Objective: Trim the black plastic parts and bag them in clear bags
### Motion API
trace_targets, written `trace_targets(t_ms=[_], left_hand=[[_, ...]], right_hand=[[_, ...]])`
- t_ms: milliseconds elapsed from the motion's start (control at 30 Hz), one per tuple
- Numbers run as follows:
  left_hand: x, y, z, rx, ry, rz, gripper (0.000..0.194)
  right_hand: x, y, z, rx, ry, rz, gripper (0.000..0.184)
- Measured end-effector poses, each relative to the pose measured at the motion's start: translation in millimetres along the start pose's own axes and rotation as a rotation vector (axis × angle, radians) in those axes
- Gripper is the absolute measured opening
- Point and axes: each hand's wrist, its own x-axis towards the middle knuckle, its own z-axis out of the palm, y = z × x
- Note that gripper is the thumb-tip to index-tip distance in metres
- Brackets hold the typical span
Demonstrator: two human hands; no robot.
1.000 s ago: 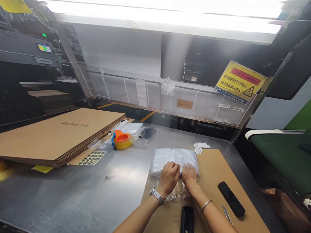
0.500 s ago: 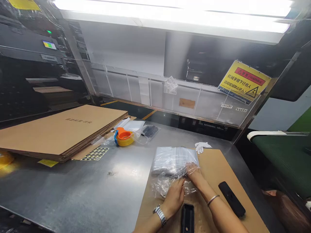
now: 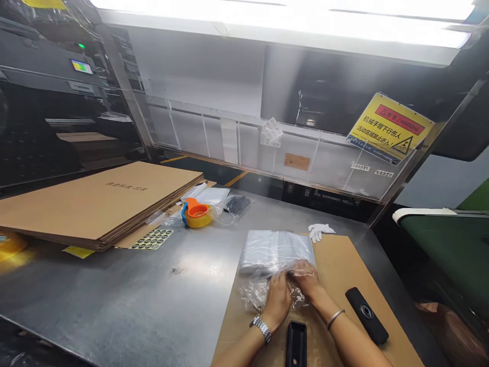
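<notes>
A clear, glossy plastic-film bundle [image 3: 275, 247] lies on a flat brown cardboard sheet [image 3: 340, 270], probably light, limp and slippery, best pinched through several layers. Left hand [image 3: 278, 300] and right hand [image 3: 304, 279] curl at its crumpled near edge; I cannot tell whether they grip.

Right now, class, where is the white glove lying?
In the head view, the white glove lies right of centre, at the far edge of the cardboard sheet, just beyond the right end of the plastic bags.
</notes>
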Motion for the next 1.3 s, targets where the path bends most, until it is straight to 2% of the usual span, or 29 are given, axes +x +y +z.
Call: trace_targets(t_ms=[233,367,433,533,633,733,833,967,1133,1300], left_hand=[[16.0,-6.3,-1.6,0.112,0.042,0.01,0.056],[25.5,-11.0,-5.9,0.173,0.022,0.043,0.063],[29.4,-15.3,-8.4,0.184,0.006,0.092,0.059],[33.8,-21.7,-13.6,0.183,-0.011,0.182,0.039],[34.7,-24.1,-19.5,0.178,-0.019,0.251,0.029],[30.8,-21.3,-23.8,0.177,-0.018,0.3,0.024],[23.7,-17.1,-26.3,0.178,-0.03,0.354,0.021],[15.2,-19.4,-29.7,0.171,-0.056,0.447,0.022],[16.0,-30.1,-34.2,0.171,-0.078,0.532,0.039],[19.5,-32.3,-32.1,0.161,-0.103,0.641,0.025]], right_hand=[[-27.1,1.9,-4.5,-0.008,0.136,-0.089,0.02],[-35.6,3.4,-11.6,0.033,0.2,-0.17,0.017],[-38.1,3.4,-15.9,0.055,0.226,-0.207,0.016],[-39.8,0.8,-24.0,0.086,0.255,-0.223,0.015],[-40.8,-5.1,-32.7,0.12,0.285,-0.169,0.017],[-42.8,-10.9,-38.1,0.158,0.333,-0.098,0.03],[-46.0,-12.3,-39.3,0.213,0.39,-0.082,0.035],[-52.1,-9.7,-40.5,0.307,0.443,-0.164,0.029],[-62.9,-12.0,-46.4,0.371,0.484,-0.31,0.022],[-71.1,-13.1,-60.3,0.417,0.48,-0.363,0.027]])
